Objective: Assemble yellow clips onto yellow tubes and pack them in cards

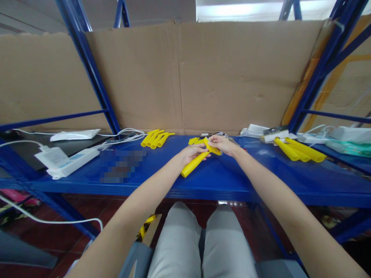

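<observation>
My left hand (pixel 191 153) is closed around the narrow part of a yellow tapered plastic tube (pixel 193 166), whose wide end points down toward the front edge of the shelf. Facing it, my right hand (pixel 222 145) pinches a flat yellow piece (pixel 213 148) at the tube's narrow end. Whether the two parts are joined cannot be made out. Behind my left hand lie several small yellow pieces (pixel 194 141), partly covered by the fingers. A group of similar yellow tubes (pixel 156 139) rests farther left, and more yellow tubes (pixel 303 150) lie at the right.
A white power strip (pixel 74 163) with a charger (pixel 52 157) and cables stands on the left of the blue shelf (pixel 249 177). Cardboard (pixel 232 77) walls off the back between blue posts. Small white boxes (pixel 274 134) sit at the back right. A blurred patch covers something left of centre.
</observation>
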{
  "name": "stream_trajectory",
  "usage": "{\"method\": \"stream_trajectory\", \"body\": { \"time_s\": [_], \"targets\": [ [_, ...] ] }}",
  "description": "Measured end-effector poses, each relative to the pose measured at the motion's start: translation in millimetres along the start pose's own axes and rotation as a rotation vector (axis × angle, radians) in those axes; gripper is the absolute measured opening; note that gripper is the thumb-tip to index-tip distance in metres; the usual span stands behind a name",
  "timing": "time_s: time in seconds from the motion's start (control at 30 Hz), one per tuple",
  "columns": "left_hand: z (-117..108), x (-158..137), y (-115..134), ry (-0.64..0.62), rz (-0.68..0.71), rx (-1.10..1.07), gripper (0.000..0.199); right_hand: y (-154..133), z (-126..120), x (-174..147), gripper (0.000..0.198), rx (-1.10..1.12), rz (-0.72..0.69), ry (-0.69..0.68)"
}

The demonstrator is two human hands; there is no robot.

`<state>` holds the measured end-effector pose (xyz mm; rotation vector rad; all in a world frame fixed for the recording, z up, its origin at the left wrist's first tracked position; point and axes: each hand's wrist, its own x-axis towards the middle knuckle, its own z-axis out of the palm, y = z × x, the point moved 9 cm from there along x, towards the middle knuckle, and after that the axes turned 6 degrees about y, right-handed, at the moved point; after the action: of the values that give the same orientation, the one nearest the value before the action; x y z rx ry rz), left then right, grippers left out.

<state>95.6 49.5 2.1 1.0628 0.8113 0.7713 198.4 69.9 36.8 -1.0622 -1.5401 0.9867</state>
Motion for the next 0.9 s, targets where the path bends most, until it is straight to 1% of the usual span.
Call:
{"method": "stream_trajectory", "body": {
  "time_s": [0.13, 0.3, 0.47, 0.67, 0.8, 0.9],
  "targets": [
    [-1.3, -5.6, 2.3, -0.028, 0.021, -0.032, 0.037, -4.3, 4.8, -1.8, 0.022, 0.021, -0.029, -0.013],
    [2.1, -12.9, 5.8, -0.057, 0.049, -0.067, 0.038, -5.9, 9.3, -1.6, 0.022, 0.04, -0.043, -0.062],
    [2.8, -11.9, 0.3, -0.018, 0.028, -0.055, 0.035, -1.0, 6.6, 0.3, 0.019, -0.019, -0.023, -0.057],
    [-2.6, -8.1, -9.2, 0.04, -0.019, -0.042, 0.039, 4.8, 10.0, 0.0, 0.017, -0.06, 0.002, -0.085],
    [-4.3, -7.0, -8.9, 0.024, -0.011, -0.053, 0.036, 5.3, 13.1, 1.1, 0.019, -0.126, -0.025, -0.108],
    [-5.1, -7.5, -7.8, 0.015, -0.001, -0.075, 0.03, 5.1, 6.1, 4.3, 0.019, -0.271, -0.039, -0.07]
  ]
}}
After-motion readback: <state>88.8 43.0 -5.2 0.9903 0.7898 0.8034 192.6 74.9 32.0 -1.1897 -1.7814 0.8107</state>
